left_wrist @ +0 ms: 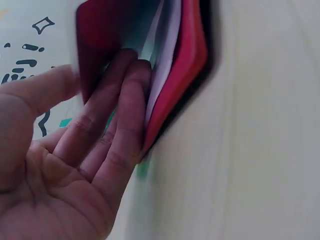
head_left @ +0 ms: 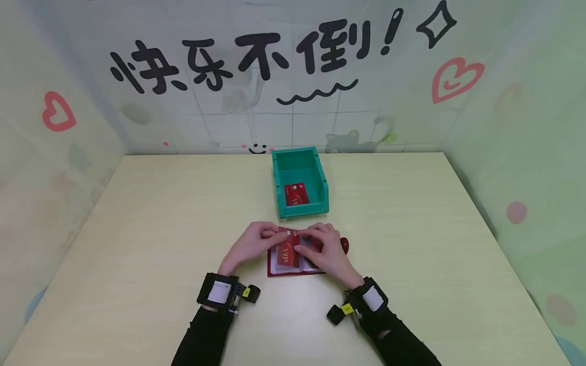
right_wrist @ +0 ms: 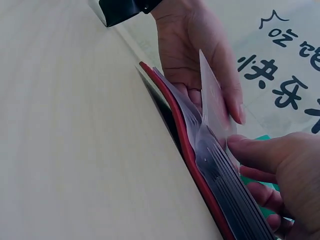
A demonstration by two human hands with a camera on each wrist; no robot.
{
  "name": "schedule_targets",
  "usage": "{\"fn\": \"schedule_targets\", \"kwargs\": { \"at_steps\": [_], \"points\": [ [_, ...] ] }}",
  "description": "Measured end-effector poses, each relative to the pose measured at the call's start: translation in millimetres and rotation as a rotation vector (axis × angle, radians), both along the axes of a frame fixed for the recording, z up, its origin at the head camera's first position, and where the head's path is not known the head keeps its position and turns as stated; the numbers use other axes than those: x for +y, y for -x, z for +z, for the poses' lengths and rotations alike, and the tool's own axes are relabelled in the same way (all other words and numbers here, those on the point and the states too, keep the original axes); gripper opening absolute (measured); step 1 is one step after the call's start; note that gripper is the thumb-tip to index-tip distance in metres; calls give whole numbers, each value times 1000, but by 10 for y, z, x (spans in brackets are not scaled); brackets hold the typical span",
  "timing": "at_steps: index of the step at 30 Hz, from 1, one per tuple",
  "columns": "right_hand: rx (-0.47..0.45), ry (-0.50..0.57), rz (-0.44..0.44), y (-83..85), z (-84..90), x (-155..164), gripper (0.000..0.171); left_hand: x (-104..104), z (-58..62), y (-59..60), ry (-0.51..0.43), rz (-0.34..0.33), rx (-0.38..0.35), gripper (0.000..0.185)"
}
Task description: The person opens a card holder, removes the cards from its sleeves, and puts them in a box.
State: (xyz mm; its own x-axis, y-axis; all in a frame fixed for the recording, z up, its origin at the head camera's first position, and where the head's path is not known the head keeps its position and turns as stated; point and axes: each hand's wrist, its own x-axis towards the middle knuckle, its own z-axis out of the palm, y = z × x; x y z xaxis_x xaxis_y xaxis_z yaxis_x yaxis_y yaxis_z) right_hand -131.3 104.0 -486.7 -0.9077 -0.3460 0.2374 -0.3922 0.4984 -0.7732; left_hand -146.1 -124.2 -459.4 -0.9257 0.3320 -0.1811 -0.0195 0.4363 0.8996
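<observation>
Your left hand [head_left: 252, 245] pinched red card [head_left: 287, 256] over left side of open wallet [head_left: 272, 264]; right hand [head_left: 330, 254] at its edge, grip unclear. Handling appeared unfinished; second card [head_left: 297, 195] lay in far box [head_left: 304, 209].

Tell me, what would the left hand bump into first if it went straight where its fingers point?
Probably the red card, right at the fingertips of the left hand. Just past it, in the head view, comes the right hand, though I can't be sure how the depths line up.

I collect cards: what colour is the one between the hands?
The card is red with pale lettering, seen best in the head view.
</observation>
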Motion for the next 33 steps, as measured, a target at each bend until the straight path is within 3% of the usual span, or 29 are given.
{"fn": "schedule_targets", "kwargs": {
  "at_steps": [10, 13, 21, 33],
  "points": [
    [14, -182, -58, -31, 39, -79, 34, -78, -1, -9, -13, 102, -213, 28],
    [16, -218, -83, -51, 72, -113, 35, -78, -6, -10, -1, 129, -246, 28],
    [-3, -271, -134, -91, 122, -204, 33, -72, -35, -3, 76, 165, -263, 29],
    [-44, -247, -168, -81, 106, -257, 28, -55, -36, -27, 89, 136, -220, 27]
  ]
}}
